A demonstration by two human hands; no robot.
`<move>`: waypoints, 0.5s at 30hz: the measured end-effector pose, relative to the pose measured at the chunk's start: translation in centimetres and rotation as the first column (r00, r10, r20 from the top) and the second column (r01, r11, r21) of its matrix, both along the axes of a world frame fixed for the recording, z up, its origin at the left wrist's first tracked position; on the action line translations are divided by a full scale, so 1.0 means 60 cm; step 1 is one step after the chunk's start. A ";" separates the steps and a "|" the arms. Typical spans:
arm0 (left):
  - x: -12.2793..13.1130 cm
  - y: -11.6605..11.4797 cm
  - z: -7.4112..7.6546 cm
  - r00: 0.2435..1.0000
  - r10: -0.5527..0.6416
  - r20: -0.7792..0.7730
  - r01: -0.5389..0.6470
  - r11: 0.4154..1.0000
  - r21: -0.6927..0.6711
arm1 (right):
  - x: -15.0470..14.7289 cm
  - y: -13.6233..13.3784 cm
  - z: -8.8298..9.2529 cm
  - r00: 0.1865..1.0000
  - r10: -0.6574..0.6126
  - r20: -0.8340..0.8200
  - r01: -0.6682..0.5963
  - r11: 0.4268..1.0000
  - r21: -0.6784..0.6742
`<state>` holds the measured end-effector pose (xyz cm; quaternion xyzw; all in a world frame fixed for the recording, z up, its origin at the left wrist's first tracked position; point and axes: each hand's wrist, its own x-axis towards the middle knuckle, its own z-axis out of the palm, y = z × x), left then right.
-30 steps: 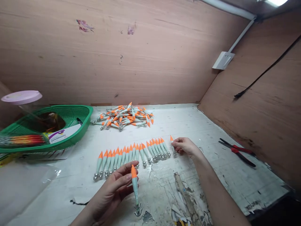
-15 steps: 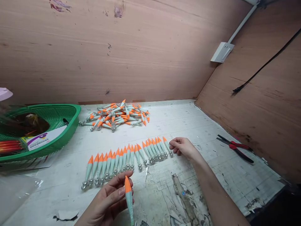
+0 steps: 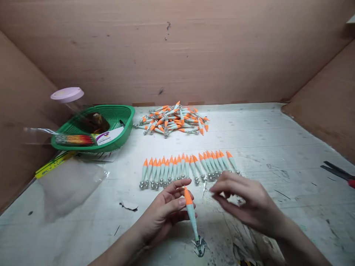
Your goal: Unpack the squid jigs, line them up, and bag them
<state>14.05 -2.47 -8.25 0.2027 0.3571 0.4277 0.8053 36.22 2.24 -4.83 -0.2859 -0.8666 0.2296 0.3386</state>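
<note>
My left hand [image 3: 163, 214] grips one squid jig [image 3: 192, 214], pale mint with an orange tip, its metal hooks pointing down toward me. My right hand [image 3: 246, 203] hovers just right of that jig, fingers loosely curled and apart, holding nothing I can see. Beyond both hands lies a neat row of several matching jigs [image 3: 188, 168], tips pointing away. A loose heap of more jigs [image 3: 173, 122] sits at the back by the wall.
A green mesh basket [image 3: 122, 133] with a carton and other bits stands at the left, a pink-lidded jar [image 3: 68, 96] behind it. A clear plastic bag [image 3: 69, 184] lies in front. Red-handled pliers [image 3: 338, 173] rest at the right edge. Wooden walls enclose the white worktop [image 3: 277, 147].
My right hand left the right end of the row and came back toward the jig in my left hand. The view swung left and down.
</note>
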 end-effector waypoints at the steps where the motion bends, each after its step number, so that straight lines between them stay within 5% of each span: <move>1: 0.000 -0.001 0.000 1.000 0.001 0.006 -0.001 1.000 0.003 | -0.012 -0.011 0.000 0.995 0.098 0.006 -0.098 0.995 0.010; 4: 0.000 -0.002 0.000 1.000 -0.016 0.017 0.016 1.000 0.020 | -0.035 -0.025 -0.014 0.981 0.193 0.037 -0.194 0.981 0.021; 15: -0.001 -0.003 -0.001 0.997 -0.075 -0.023 0.075 0.997 -0.019 | -0.056 -0.027 -0.042 0.969 0.233 -0.084 -0.237 0.971 -0.044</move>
